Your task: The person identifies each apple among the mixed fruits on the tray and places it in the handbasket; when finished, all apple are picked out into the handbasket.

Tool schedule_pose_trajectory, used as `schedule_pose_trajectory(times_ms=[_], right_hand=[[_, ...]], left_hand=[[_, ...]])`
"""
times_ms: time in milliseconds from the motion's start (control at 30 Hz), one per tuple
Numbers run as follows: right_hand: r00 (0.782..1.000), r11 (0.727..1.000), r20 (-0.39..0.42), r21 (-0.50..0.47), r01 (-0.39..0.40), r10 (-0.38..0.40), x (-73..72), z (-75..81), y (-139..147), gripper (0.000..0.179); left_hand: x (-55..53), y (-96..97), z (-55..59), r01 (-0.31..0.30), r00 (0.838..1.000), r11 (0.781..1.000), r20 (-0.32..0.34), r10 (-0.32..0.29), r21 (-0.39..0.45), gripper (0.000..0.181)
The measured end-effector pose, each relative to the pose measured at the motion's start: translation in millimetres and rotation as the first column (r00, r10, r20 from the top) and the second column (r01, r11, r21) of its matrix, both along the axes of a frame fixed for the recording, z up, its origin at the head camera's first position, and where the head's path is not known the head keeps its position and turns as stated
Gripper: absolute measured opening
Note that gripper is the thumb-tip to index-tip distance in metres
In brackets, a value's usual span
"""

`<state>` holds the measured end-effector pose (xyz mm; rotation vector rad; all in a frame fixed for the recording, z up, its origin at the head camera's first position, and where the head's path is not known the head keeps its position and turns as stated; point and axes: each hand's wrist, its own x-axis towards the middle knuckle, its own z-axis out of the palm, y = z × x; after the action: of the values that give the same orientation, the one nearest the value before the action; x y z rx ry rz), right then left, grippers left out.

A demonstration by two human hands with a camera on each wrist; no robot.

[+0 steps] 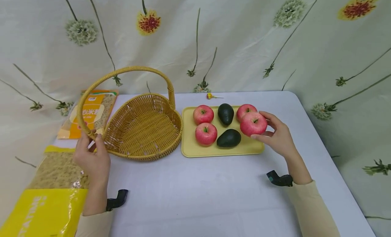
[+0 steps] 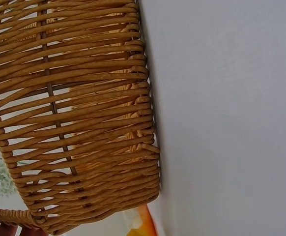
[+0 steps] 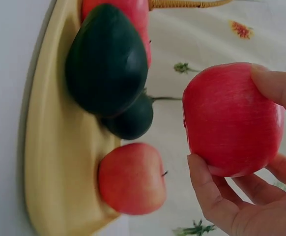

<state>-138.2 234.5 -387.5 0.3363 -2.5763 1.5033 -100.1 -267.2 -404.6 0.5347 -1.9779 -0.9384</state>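
Note:
A red apple [image 3: 234, 120] is gripped between the thumb and fingers of my right hand [image 1: 279, 137], raised above the right end of a yellow tray [image 1: 189, 150]. On that tray lie two dark green avocados [image 1: 229, 138] and several more red apples [image 1: 206, 133]; one of these is partly covered by the held apple in the head view. My left hand [image 1: 93, 159] holds the lower left end of the handle of a wicker basket [image 1: 143, 131]. Nothing lies inside the basket. In the left wrist view, its woven side [image 2: 79, 113] fills the left half, with only fingertips showing at the handle.
Behind the basket's left side lies an orange-labelled grain bag [image 1: 97, 109]. A large yellow bag [image 1: 45, 203] is at the front left, beside my left forearm. A small yellow flower [image 1: 210, 95] lies behind the tray on the white table [image 1: 195, 189]. Floral cloth [image 1: 244, 43] hangs behind.

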Motion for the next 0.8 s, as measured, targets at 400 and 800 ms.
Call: schedule_pose_trajectory(times_ms=[400, 800], right_hand=[[0.98, 0.956, 0.001, -0.221, -0.192, 0.198, -6.6, 23.9, -44.9, 0.075], [0.94, 0.928, 0.098, -0.224, -0.298, 0.326, -21.6, 38.6, -121.8, 0.075]], left_hand=[[2.0, 1.5, 1.9, 0.035, 0.999, 0.999, -0.027, -0.034, 0.016, 0.036], [2.3, 1.2, 3.2, 0.051, 0.998, 0.998, -0.038, -0.05, 0.025, 0.032]])
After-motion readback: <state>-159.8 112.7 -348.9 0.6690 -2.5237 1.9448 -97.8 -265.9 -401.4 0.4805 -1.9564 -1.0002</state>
